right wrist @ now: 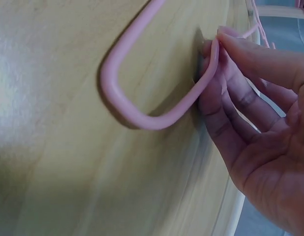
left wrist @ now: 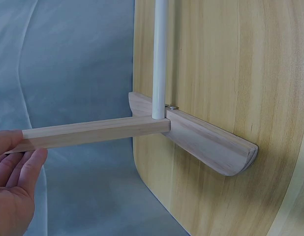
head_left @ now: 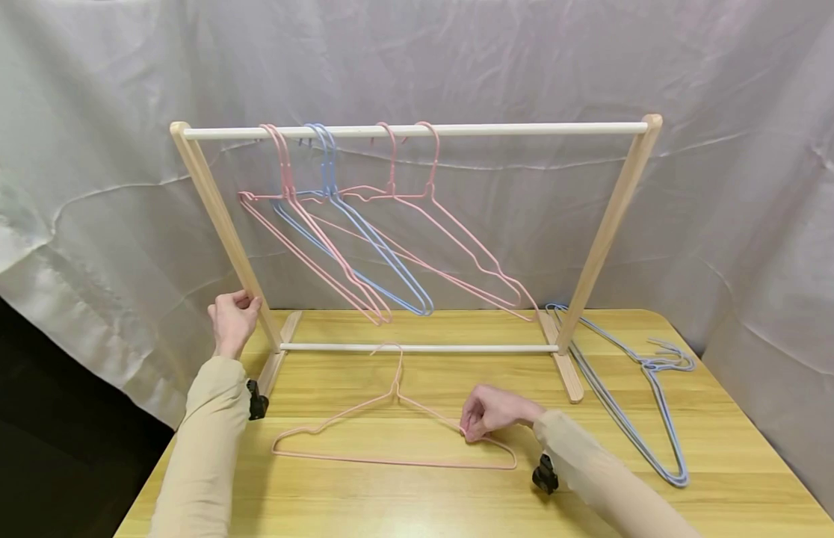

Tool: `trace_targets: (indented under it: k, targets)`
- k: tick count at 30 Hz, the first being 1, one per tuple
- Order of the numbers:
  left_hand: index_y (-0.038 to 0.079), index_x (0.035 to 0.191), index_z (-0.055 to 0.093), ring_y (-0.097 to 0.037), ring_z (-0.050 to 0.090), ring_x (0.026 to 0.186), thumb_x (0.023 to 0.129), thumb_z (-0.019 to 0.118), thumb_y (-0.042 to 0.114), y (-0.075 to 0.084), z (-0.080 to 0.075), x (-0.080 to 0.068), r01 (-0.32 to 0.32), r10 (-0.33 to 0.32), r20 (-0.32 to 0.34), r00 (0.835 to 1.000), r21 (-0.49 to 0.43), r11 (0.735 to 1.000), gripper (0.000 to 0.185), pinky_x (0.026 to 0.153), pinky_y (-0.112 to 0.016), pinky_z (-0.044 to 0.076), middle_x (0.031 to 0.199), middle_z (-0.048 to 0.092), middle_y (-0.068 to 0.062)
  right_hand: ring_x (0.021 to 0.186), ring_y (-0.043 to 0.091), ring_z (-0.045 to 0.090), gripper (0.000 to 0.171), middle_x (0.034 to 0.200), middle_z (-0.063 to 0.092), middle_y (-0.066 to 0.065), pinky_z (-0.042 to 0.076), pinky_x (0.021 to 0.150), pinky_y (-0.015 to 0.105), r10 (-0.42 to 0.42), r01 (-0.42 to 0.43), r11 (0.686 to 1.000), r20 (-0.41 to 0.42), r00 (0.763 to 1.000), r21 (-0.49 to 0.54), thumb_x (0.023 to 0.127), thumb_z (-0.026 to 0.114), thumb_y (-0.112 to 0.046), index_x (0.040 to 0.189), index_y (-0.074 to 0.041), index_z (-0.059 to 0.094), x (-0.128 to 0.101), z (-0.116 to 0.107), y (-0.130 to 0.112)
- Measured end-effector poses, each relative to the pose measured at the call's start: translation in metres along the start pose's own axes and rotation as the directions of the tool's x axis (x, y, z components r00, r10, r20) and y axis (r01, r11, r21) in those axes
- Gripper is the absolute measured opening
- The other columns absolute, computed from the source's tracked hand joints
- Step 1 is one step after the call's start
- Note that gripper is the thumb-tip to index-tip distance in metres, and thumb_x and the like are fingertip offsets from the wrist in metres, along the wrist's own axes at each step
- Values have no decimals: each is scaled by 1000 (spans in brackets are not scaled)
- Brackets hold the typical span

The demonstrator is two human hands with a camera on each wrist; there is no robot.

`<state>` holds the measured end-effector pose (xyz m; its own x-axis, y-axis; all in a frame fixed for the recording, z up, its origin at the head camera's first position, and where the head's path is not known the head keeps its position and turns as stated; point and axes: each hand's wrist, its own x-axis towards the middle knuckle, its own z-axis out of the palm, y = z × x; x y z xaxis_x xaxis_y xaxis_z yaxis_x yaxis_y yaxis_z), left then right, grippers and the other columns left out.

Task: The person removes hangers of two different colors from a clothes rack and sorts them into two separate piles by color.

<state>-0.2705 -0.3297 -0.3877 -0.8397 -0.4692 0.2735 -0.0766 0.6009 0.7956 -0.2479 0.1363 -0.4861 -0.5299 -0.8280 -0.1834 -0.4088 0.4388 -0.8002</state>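
Judging by how things lie, the work of hanging hangers on the wooden garment rack (head_left: pixel 417 239) looks a bit over half done. Several pink wire hangers (head_left: pixel 417 224) and two blue wire hangers (head_left: pixel 350 239) hang from the white top rail (head_left: pixel 417 131) in the upper middle of the head view, bunched toward its left half. Three or so seem to be left: a pink hanger (head_left: pixel 390 426) lying flat on the table in the lower centre, and a small pile of blue hangers (head_left: pixel 639 396) at the right, just beside the rack's right foot; their exact number is hard to tell.

The right hand (head_left: pixel 491 412) pinches the pink hanger's right shoulder wire between thumb and fingertips (right wrist: pixel 218 54); the hanger does not look lifted off the wood yet. The left hand (head_left: pixel 232 321), at the left of the head view, grips the rack's slanted left post (left wrist: pixel 93 135), with its fingers curled round it, as if steadying the frame.

The surface is a light wooden table (head_left: pixel 726 463) with a rounded edge, and the rack's feet rest on it, joined by a white lower bar (head_left: pixel 417 347). Behind and around, a creased pale grey cloth backdrop (head_left: pixel 726 187) fills the upper frame, with a dark gap at the lower left.
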Motion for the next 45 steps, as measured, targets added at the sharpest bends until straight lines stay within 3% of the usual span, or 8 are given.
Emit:
trace_targets:
  k: [7, 11, 16, 18, 22, 28, 40, 45]
  targets:
    - [-10, 115, 70, -44, 40, 127, 98, 60, 14, 0, -1, 1, 1, -1, 6, 1000, 3, 1000, 31, 102, -53, 25, 115, 67, -32, 62, 0, 60, 7, 78, 76, 15, 52, 60, 18, 7, -6, 1000, -152, 988, 3, 82, 78, -3, 84, 2, 75, -3, -5, 4]
    - [-10, 116, 69, -43, 40, 128, 98, 59, 14, 1, -1, 2, 4, -4, 8, 1000, -1, 1000, 32, 102, -52, 25, 117, 67, -32, 66, 7, 62, 13, 83, 75, 19, 52, 63, 22, 36, -31, 999, -307, 951, 21, 89, 72, -9, 92, 4, 74, -9, -22, 9]
    - [-10, 112, 70, -44, 41, 126, 98, 60, 14, 1, 0, 2, 1, -1, 10, 1000, 1, 1000, 30, 103, -53, 24, 114, 68, -33, 67, 12, 61, 27, 81, 70, 16, 53, 63, 27, 65, 17, 982, -422, 904, 190, 100, 59, -12, 104, 12, 68, -21, -60, 4]
    - [-11, 110, 70, -44, 42, 125, 98, 59, 13, 0, 0, 2, -12, 12, 10, 1000, 5, 1000, 30, 102, -53, 24, 113, 69, -33, 69, 11, 61, 28, 81, 70, 10, 54, 66, 26, 52, 98, 954, -477, 878, 283, 102, 56, -14, 104, 11, 68, -25, -77, -5]
    - [-12, 108, 71, -43, 43, 123, 98, 59, 12, 1, -1, 3, -38, 38, 8, 999, 4, 999, 28, 100, -52, 23, 111, 69, -34, 73, 8, 62, 29, 81, 72, -1, 53, 72, 22, 1, 300, 853, -575, 818, 428, 105, 53, -20, 99, 1, 72, -31, -109, -34]
    - [-13, 110, 70, -43, 43, 124, 99, 59, 13, 0, -2, 2, -41, 41, 13, 999, 8, 999, 30, 99, -52, 23, 112, 68, -34, 72, 7, 66, 39, 80, 75, -2, 54, 68, 18, -98, 495, 724, -638, 764, 480, 106, 49, -32, 93, -11, 78, -31, -136, -75]
    - [-14, 112, 69, -44, 49, 121, 99, 59, 12, -1, -1, 2, -48, 48, 13, 999, 10, 999, 31, 100, -52, 22, 112, 68, -34, 73, 8, 66, 28, 81, 75, 3, 55, 69, 18, -206, 572, 615, -590, 780, 542, 104, 55, -20, 97, -5, 77, -27, -139, -94]
    - [-13, 110, 70, -43, 46, 122, 98, 59, 12, -3, 1, 1, -46, 46, 5, 999, 3, 999, 29, 100, -52, 22, 112, 68, -34, 76, 8, 64, 23, 82, 74, 1, 54, 72, 18, -234, 562, 634, -562, 794, 531, 103, 55, -9, 103, -7, 78, -27, -137, -95]
